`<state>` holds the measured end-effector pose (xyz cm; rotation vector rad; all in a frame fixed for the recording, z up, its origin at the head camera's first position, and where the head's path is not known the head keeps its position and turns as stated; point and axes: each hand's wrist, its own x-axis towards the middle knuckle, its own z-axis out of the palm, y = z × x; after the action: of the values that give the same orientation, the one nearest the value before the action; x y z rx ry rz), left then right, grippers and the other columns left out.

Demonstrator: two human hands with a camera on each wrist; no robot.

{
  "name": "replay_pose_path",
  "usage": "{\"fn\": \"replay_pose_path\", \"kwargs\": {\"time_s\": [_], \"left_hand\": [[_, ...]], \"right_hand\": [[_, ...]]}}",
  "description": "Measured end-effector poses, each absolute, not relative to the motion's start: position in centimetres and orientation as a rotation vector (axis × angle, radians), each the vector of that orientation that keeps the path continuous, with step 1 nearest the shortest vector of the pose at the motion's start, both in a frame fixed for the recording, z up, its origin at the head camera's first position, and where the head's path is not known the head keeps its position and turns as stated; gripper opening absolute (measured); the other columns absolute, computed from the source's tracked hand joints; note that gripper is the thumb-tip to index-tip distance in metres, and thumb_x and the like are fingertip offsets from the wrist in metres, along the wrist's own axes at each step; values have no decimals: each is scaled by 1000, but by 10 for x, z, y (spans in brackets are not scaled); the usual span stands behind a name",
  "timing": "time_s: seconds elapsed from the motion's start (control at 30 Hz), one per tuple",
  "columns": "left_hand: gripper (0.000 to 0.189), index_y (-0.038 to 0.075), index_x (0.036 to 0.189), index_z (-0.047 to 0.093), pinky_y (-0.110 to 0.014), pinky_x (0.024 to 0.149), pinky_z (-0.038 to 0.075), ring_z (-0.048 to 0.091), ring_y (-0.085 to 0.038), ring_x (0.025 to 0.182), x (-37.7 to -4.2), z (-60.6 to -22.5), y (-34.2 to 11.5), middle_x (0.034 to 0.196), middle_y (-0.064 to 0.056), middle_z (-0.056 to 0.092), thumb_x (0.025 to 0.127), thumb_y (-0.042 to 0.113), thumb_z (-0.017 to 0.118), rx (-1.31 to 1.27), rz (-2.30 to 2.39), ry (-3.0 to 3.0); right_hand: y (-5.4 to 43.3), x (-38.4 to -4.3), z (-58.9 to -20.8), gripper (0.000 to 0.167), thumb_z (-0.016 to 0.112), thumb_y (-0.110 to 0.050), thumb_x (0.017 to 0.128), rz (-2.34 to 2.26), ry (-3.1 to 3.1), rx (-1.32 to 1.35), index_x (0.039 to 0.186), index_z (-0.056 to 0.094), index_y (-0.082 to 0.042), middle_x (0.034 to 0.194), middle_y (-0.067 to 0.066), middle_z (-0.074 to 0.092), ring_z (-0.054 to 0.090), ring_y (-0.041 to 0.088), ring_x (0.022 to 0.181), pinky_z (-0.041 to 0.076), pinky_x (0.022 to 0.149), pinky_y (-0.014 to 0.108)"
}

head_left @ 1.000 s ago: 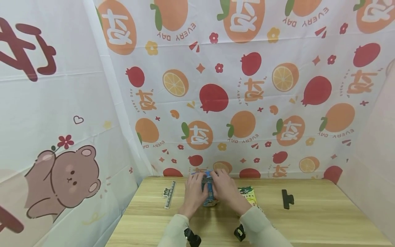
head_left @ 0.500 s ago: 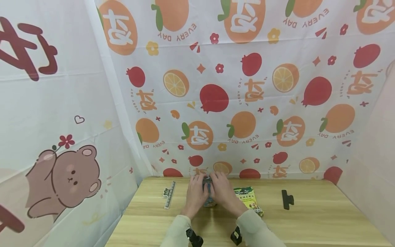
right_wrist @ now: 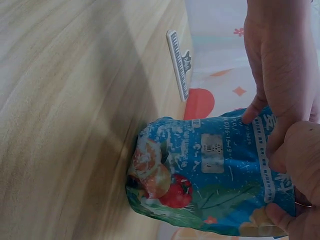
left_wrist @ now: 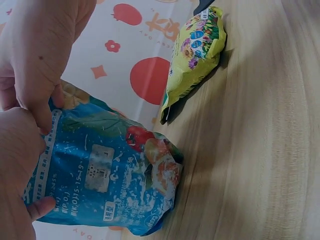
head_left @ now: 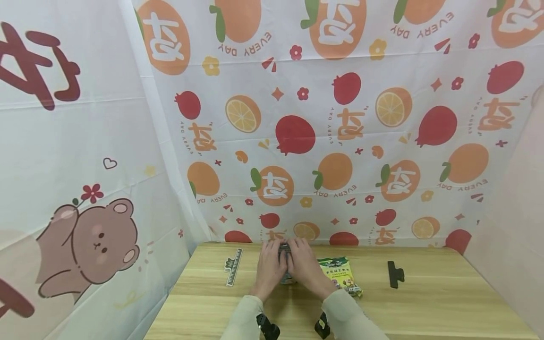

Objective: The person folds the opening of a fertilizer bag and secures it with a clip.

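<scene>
A blue plastic bag of fertilizer (left_wrist: 115, 170), printed with vegetables and a 15-15-15 label, stands on the table. Its top is folded over between both hands. My left hand (head_left: 271, 265) pinches the folded top on the left side, and my right hand (head_left: 304, 264) pinches it on the right. In the right wrist view the bag's front (right_wrist: 210, 170) shows its barcode label, with thumbs pressed on the printed face below the fold. From the head view the bag is mostly hidden behind the hands. A yellow-green packet (head_left: 340, 276) lies just right of my right hand.
On the left lies a ruler (head_left: 233, 268) with a dark decoration. A black clip (head_left: 395, 274) sits farther right on the wooden table (head_left: 433, 302). A fruit-printed cloth (head_left: 365, 184) hangs at the table's back edge.
The bag's blue top, visible above my hands before, is now down out of sight between them. My right forearm has shifted left, uncovering more of the yellow-green packet.
</scene>
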<state>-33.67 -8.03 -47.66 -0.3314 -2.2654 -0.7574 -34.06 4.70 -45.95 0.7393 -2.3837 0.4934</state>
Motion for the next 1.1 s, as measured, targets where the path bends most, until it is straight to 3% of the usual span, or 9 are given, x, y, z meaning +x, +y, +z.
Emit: {"fn": "replay_pose_path", "kwargs": {"time_s": [0.33,0.73,1.1], "left_hand": [[13,4,108,69,-38,78,50,56,-23,90,-339,-483,-85,103,-11,73,96,5,63,-371,-750,-2234],[9,4,101,68,-37,77,46,53,-21,86,-340,-484,-86,98,-10,72,100,6,59,-460,-722,-2150],[5,9,99,65,-27,68,39,38,-12,79,-341,-490,-91,94,-5,69,99,6,61,-458,-641,-2159]], "right_hand": [[41,-346,-469,16,56,-12,102,517,-2362,676,113,66,-7,106,8,69,62,23,99,54,88,38],[44,-351,-473,13,62,-8,98,554,-2290,685,110,68,-10,106,4,71,63,20,97,57,85,35],[47,-353,-476,11,65,-7,97,487,-2249,749,106,69,-12,105,3,73,66,19,101,57,89,35]]}}
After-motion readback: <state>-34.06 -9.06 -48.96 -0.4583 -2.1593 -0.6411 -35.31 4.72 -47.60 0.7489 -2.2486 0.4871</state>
